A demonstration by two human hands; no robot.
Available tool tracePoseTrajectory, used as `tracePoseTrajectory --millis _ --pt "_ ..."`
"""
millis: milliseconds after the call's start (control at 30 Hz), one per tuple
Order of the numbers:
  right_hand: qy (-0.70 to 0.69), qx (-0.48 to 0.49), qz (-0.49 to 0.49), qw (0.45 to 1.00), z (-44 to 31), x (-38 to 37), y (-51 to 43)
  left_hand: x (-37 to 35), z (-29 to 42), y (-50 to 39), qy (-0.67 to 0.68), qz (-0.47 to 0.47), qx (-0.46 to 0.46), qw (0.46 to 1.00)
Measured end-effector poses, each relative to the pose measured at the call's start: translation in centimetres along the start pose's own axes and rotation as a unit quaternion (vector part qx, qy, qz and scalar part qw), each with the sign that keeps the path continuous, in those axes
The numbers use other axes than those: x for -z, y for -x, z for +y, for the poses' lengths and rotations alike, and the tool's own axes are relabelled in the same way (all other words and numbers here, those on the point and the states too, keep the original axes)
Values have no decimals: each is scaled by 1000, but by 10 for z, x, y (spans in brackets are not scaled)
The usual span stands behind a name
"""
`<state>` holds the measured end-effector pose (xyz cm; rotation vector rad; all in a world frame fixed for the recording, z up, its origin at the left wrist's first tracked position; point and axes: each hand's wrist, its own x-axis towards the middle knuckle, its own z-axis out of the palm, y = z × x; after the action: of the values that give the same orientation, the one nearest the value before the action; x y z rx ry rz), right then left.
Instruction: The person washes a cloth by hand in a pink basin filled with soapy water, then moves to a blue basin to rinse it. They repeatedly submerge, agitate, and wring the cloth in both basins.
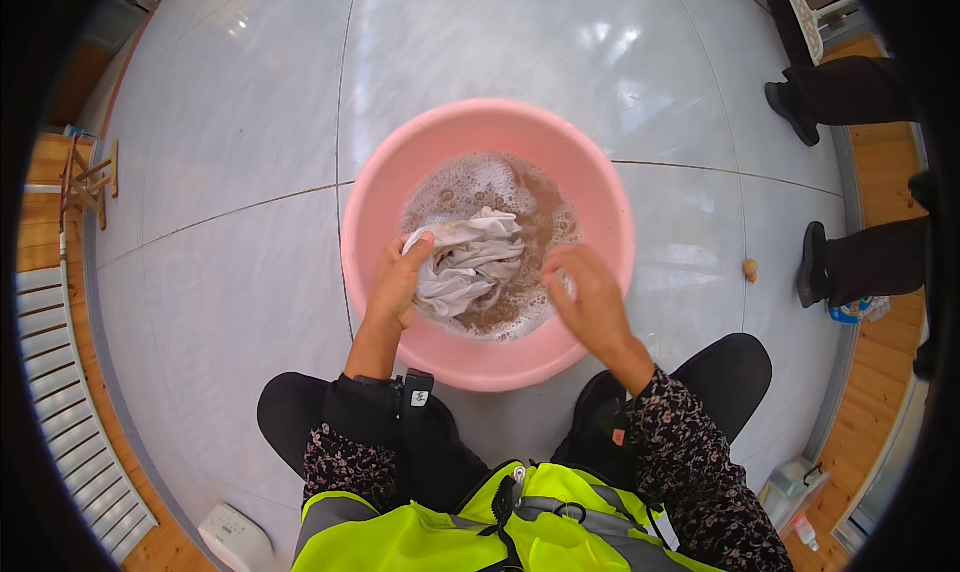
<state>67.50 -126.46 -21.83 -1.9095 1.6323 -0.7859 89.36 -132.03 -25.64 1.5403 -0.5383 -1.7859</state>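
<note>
A round pink plastic basin (487,365) stands on the floor in front of my knees. Brownish water with white suds (480,174) lies in its bottom. My left hand (397,275) grips the edge of a wet, crumpled white cloth (476,260), thumb on top, over the left part of the basin. Grey-brown stains mark the cloth. To the right of it, my right hand (589,298) hovers over the basin's right side with its fingers curled, apart from the cloth. Whether anything small is between those fingers cannot be made out.
Grey tiled floor (225,294) surrounds the basin. At right stands another person in dark trousers (862,91), near a small brown object (750,270). A wooden folding stool (94,185) and a white slatted radiator (75,392) line the left wall. Lower left is a white appliance (236,538).
</note>
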Motion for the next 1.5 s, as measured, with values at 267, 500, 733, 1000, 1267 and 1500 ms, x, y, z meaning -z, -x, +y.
tracePoseTrajectory --millis 267,500,733,1000,1267,1500 --pt "163 -282 20 945 68 20 7 53 -18 -5 -571 301 -372 667" --pt "312 -201 58 927 62 23 5 49 -17 -16 -20 191 -110 975" --pt "-8 -248 -118 961 62 -49 -39 12 -24 -11 -492 86 -349 793" --pt "-299 -258 -98 913 -5 -131 -51 -4 -27 -11 70 51 45 995" --pt "-648 -272 -69 709 -18 -63 -39 -9 -17 -6 315 -194 104 923" --pt "-426 -188 38 884 -46 -48 -18 -31 -8 -1 328 -118 4 937"
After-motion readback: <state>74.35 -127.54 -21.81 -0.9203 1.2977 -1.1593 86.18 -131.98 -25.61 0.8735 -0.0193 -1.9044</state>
